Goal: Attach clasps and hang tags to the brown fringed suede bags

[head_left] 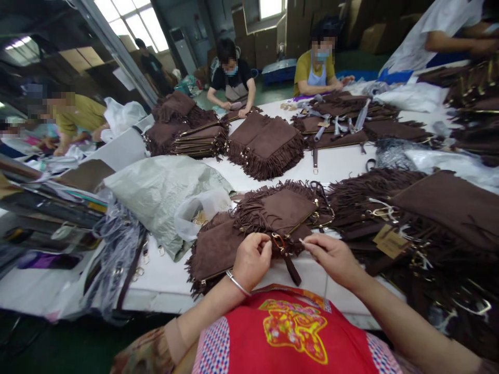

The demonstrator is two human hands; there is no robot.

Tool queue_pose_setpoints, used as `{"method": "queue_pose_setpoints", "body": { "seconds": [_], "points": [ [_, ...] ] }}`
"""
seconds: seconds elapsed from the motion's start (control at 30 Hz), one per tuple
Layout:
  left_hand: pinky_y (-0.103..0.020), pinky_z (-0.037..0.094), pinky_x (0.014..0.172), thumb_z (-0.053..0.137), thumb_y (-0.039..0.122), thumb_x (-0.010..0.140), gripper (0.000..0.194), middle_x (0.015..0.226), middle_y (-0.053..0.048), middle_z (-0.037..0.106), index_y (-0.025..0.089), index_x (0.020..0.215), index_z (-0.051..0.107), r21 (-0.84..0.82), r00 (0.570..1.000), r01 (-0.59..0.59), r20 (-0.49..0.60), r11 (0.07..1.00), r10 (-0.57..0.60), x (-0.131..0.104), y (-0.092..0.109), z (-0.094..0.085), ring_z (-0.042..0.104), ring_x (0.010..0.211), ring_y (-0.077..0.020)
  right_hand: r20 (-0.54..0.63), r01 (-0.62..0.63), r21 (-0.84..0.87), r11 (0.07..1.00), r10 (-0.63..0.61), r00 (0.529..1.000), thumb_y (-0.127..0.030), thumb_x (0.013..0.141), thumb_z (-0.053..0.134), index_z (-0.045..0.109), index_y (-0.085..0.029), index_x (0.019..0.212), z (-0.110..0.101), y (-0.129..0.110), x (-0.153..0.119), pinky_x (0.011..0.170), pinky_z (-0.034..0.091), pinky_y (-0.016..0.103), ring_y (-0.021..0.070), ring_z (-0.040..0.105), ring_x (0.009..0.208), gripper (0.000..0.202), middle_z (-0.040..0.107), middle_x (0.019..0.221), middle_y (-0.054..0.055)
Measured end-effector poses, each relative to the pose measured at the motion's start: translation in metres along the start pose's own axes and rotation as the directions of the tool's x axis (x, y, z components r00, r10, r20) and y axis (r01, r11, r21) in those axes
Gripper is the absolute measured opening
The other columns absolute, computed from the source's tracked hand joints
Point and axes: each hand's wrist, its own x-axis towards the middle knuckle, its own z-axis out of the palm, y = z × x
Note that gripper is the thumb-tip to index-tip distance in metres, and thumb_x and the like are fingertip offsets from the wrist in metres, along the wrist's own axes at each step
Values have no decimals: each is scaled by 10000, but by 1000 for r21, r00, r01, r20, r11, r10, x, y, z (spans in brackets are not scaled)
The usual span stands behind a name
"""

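Note:
In front of me lie brown fringed bags, one bag (286,208) on top of another bag (216,246), with gold zips and rings. My left hand (253,262) has its fingers closed beside a gold clasp (281,243) at the bag's near edge; what it pinches is hidden. A short brown strap (292,271) hangs from that clasp towards me. To the right of the clasp, my right hand (333,258) pinches thumb against forefinger. Something small and pale shows at its fingertips, too small to name. The two hands are apart.
More fringed bags (444,208) with a tan tag (391,241) are piled at right. A plastic tub (202,210) and a pale green plastic sheet (163,192) lie at left. Farther stacks of bags (265,143) cover the white table (249,179). Co-workers (234,78) sit across.

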Motion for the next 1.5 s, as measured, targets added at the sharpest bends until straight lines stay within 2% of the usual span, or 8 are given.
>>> {"method": "queue_pose_setpoints", "body": {
  "seconds": [0.1,0.17,0.37,0.53,0.87,1.1,1.33,1.5],
  "points": [
    [-261,451,731,543,184,860,137,810,-42,636,168,843,679,105,995,-93,-12,990,95,6,3,0,578,770,-148,124,285,-241,928,-262,957,-282,952,484,671,-205,868,11,-21,23,746,454,300,178,574,810,220,622,840,54],
    [-261,443,720,545,186,866,149,788,-39,617,168,853,692,138,995,-98,2,985,99,8,2,1,563,750,-147,214,400,-391,829,-340,916,-225,965,431,670,-190,901,18,-27,35,748,440,286,170,565,828,250,611,887,70],
    [-259,439,714,560,189,867,170,780,-42,615,177,888,728,168,996,-90,21,982,88,11,-10,9,568,754,-152,417,514,-735,442,-301,857,-197,928,510,670,-193,876,24,-41,54,638,342,281,172,514,794,168,595,875,60],
    [-267,440,728,570,184,859,175,776,-48,630,164,889,741,129,997,-73,17,989,71,16,-17,13,572,755,-157,487,582,-755,301,-336,806,-178,896,558,654,-180,836,23,-51,62,627,300,311,190,464,784,112,582,846,67],
    [-262,447,751,558,169,860,187,802,-44,660,173,886,743,-12,997,-50,50,999,51,20,-22,14,587,792,-156,575,668,-693,270,-352,739,-215,902,578,656,-186,849,30,-46,68,618,271,314,199,444,784,99,588,836,62],
    [-260,403,683,552,116,813,149,725,-27,586,156,707,649,35,999,-26,31,999,25,20,-22,16,537,713,-143,536,615,-693,376,-303,788,-216,901,573,681,-226,905,34,-35,69,607,261,298,180,473,811,108,613,879,44],
    [-263,369,667,490,96,814,146,728,-20,525,168,694,532,38,997,-72,-5,997,72,17,-20,9,487,714,-145,488,553,-729,404,-259,833,-222,922,537,682,-233,900,33,-37,63,630,277,290,171,512,810,147,632,876,37],
    [-268,385,667,463,158,859,127,726,-20,544,168,750,526,-116,998,-2,-56,993,-4,12,-19,-4,499,701,-142,493,560,-728,395,-267,828,-203,917,531,680,-210,1008,25,-40,62,651,312,296,180,550,793,175,651,881,50]
  ]
}}
